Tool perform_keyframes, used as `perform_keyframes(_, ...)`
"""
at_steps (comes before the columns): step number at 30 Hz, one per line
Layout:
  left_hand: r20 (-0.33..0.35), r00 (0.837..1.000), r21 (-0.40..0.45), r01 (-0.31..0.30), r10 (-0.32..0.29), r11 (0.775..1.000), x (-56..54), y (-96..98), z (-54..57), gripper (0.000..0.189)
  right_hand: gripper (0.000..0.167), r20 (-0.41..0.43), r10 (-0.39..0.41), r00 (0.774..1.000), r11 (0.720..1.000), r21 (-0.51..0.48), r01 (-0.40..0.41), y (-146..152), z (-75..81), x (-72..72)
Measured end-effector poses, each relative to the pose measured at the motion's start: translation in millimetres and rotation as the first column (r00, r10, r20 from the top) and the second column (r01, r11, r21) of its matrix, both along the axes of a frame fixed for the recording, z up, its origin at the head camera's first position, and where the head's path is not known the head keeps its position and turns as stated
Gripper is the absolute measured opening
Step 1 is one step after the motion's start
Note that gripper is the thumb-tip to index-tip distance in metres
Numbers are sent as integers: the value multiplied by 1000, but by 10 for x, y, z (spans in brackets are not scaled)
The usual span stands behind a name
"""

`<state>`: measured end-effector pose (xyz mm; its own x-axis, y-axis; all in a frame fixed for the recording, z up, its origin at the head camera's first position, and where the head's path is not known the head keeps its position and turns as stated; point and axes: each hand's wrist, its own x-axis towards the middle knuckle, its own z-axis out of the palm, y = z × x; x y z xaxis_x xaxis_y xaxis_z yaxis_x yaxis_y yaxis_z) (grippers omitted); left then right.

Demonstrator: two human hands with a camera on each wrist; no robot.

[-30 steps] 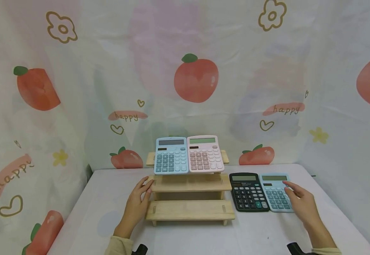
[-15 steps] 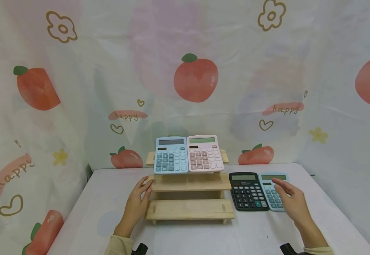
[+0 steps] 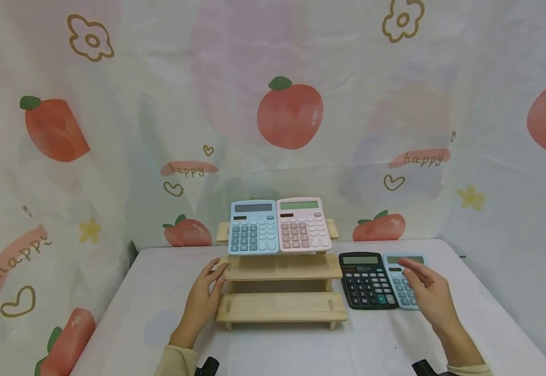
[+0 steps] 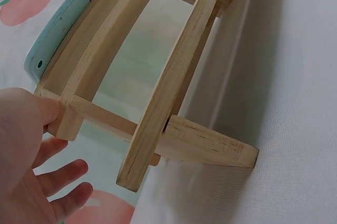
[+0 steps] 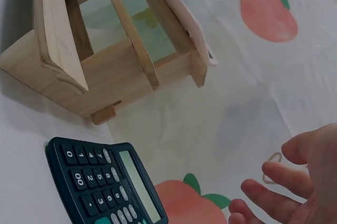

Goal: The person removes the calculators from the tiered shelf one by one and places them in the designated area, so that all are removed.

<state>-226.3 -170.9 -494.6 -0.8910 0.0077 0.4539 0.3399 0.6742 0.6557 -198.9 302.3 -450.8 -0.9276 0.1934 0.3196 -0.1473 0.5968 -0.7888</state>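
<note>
A three-tier wooden stand holds a blue calculator and a pink calculator side by side, leaning on its top tier. At the left end of the middle board, my left hand pinches the wood; the thumb lies against the board's end in the left wrist view, the other fingers spread below. To the right of the stand, a black calculator and a second blue calculator lie on the table. Over that blue one hovers my right hand, fingers loosely bent with nothing in them, hiding part of its keys.
The white-covered table meets a fruit-printed cloth backdrop at the back and sides. In the right wrist view, the black calculator sits close to the stand's right end.
My right hand has moved a little to the left over the blue calculator on the table. The left hand stays at the stand's edge, and the calculators have not moved.
</note>
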Motion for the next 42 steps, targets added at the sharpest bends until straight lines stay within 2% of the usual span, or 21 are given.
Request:
perform_keyframes(4,2,1000,2,2,-2,1000,-1,4,11,35,39,-52,34,998,999,-24,-36,-55,-3,-25)
perform_keyframes(13,12,1000,-8,-1,1,1000,16,3,22,36,40,-91,130,987,991,-31,-134,-259,58,-75)
perform_keyframes(27,14,1000,-7,0,0,1000,18,15,27,36,43,-4,222,975,973,-64,-222,-501,213,-185)
perform_keyframes(42,19,1000,-5,2,-2,1000,14,7,30,36,41,-3,308,951,947,-92,-307,-775,317,-330)
